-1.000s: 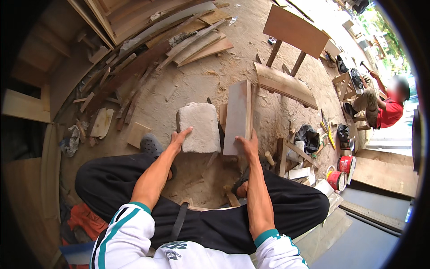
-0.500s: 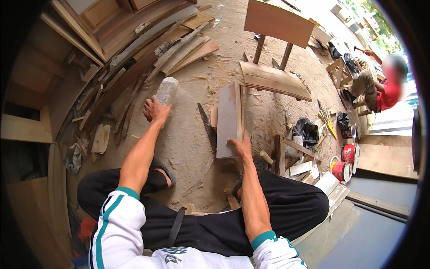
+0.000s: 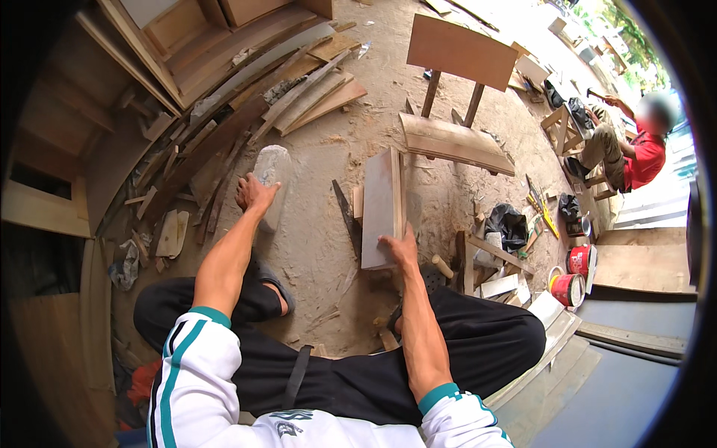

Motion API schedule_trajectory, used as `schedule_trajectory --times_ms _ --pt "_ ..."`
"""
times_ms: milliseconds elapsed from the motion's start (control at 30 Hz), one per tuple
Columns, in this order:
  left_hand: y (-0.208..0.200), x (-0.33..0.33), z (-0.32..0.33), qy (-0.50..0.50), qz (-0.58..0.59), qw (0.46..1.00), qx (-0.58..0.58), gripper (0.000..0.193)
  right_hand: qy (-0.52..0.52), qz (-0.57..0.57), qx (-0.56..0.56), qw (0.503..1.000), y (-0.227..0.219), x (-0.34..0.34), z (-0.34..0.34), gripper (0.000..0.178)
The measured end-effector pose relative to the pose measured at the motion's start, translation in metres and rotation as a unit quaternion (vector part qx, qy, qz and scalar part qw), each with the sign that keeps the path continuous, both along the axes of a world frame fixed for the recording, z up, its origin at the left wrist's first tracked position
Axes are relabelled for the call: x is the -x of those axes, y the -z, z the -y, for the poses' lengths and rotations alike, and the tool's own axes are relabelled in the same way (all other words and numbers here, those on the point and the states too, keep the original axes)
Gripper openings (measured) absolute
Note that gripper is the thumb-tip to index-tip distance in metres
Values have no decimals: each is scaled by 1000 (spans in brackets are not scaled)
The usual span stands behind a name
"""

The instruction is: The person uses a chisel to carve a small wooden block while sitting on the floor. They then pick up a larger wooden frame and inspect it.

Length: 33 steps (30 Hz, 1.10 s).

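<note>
My left hand point(image 3: 256, 196) grips the side of a dusty grey-white oblong block point(image 3: 273, 170) with a rounded top end; the floor is just below or under it, and I cannot tell whether they touch. My right hand point(image 3: 401, 246) holds the near end of a narrow wooden box-like piece point(image 3: 381, 205) with a pale grey face, thumb on the face and fingers round its right edge. Against that piece's left side lies a small wood offcut point(image 3: 358, 201), and beside it a dark handsaw blade point(image 3: 345, 215).
A small wooden chair point(image 3: 457, 142) stands ahead. Scrap boards point(image 3: 299, 101) pile up at left. To the right are a black plastic bag point(image 3: 508, 226), a yellow tool point(image 3: 544, 210) and red paint cans point(image 3: 569, 287). A person in red point(image 3: 647, 160) sits at far right, one arm raised.
The grey-white block has come slightly down and towards me, and more of its long side shows below my hand. My right hand stays on the wooden piece.
</note>
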State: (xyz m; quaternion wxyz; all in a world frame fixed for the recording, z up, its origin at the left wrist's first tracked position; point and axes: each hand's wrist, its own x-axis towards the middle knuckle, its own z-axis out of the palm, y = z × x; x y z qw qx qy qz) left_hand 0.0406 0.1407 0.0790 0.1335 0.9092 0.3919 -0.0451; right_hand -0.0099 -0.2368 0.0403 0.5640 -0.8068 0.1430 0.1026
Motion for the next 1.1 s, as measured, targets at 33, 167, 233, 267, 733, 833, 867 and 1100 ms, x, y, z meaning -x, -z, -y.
schedule_trajectory --times_ms 33,167,233,267,733,833,867,1100 --pt "-1 9 -4 -13 3 1000 17 88 -6 7 -7 1000 3 2 -3 66" --pt "-8 26 -1 -79 44 993 73 99 7 -6 -19 1000 5 0 5 61" --pt "2 39 -11 -75 59 989 113 104 16 -21 -44 999 2 -2 3 58" --pt "8 45 -15 -72 67 986 134 106 20 -19 -62 998 5 -2 6 56" --pt "90 130 3 -58 111 869 479 88 -16 41 57 997 -18 -13 -5 62" --pt "102 137 5 -57 110 859 497 84 -24 44 74 996 -19 -30 -5 63" --pt "104 140 7 -54 109 860 495 84 -25 24 44 998 -18 -35 -7 65" --pt "123 160 13 -38 53 872 484 104 30 -123 -275 953 4 -81 -67 57"
